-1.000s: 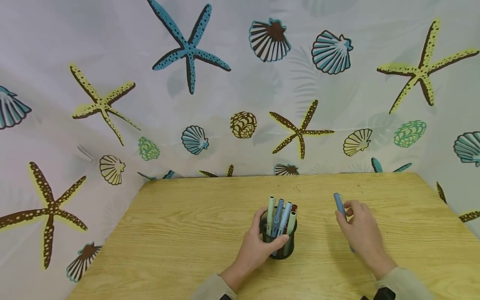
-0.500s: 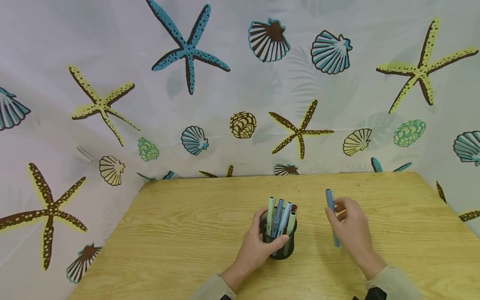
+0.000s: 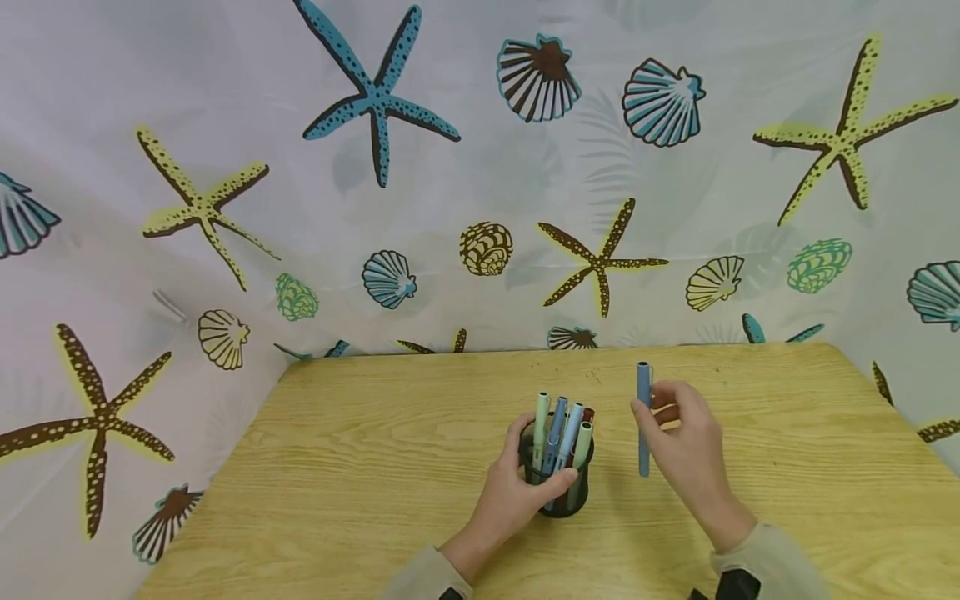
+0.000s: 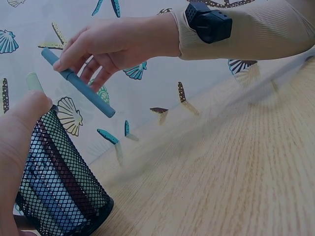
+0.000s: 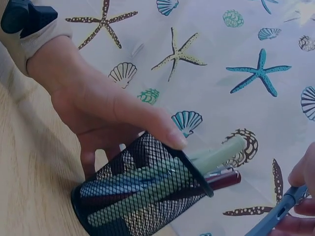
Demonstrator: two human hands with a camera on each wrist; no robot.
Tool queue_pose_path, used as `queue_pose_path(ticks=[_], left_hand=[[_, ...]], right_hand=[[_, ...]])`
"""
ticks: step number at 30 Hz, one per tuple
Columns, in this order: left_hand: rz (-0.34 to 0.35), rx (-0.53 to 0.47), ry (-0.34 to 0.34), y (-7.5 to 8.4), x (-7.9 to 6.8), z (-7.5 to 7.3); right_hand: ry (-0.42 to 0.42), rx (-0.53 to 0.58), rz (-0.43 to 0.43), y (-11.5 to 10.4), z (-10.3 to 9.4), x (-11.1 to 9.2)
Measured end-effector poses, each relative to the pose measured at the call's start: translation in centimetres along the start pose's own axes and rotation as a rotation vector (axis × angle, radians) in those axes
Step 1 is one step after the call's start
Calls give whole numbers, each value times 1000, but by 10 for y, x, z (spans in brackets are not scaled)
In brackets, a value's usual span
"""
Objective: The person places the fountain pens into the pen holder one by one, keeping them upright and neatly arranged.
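A black mesh pen cup (image 3: 558, 504) stands on the wooden table, holding several pens in green, blue and dark red. My left hand (image 3: 512, 492) grips the cup round its left side, the thumb across the front near the rim. To the right of the cup, my right hand (image 3: 692, 442) pinches a blue capped pen (image 3: 643, 421) between thumb and fingers. That pen hangs upright above the table in the head view. In the right wrist view a dark red pen (image 5: 229, 178) and a light green pen (image 5: 219, 152) stick out past the cup's rim.
The wooden table (image 3: 360, 450) reaches back to a white cloth (image 3: 450, 192) printed with starfish and shells. The cloth also runs along the left and right sides. Each wrist carries a black camera (image 4: 209, 22).
My right hand has moved left toward the cup and lifted slightly with the blue pen, which has turned from leaning to upright. The left hand and cup have stayed still.
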State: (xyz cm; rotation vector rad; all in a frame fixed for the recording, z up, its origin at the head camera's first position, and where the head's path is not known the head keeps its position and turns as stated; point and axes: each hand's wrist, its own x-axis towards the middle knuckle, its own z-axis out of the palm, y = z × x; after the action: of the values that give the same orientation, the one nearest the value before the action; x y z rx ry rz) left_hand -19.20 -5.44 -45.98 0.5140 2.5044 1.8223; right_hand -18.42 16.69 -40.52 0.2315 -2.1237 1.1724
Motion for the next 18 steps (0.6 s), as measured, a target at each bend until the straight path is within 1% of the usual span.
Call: queue_pose_path(ticks=[10, 18], left_hand=[[16, -1, -1, 0, 0, 0], [27, 20, 6, 0, 0, 0]], right_hand=[[53, 116, -52, -21, 5, 4], [41, 204, -75, -39, 6, 11]])
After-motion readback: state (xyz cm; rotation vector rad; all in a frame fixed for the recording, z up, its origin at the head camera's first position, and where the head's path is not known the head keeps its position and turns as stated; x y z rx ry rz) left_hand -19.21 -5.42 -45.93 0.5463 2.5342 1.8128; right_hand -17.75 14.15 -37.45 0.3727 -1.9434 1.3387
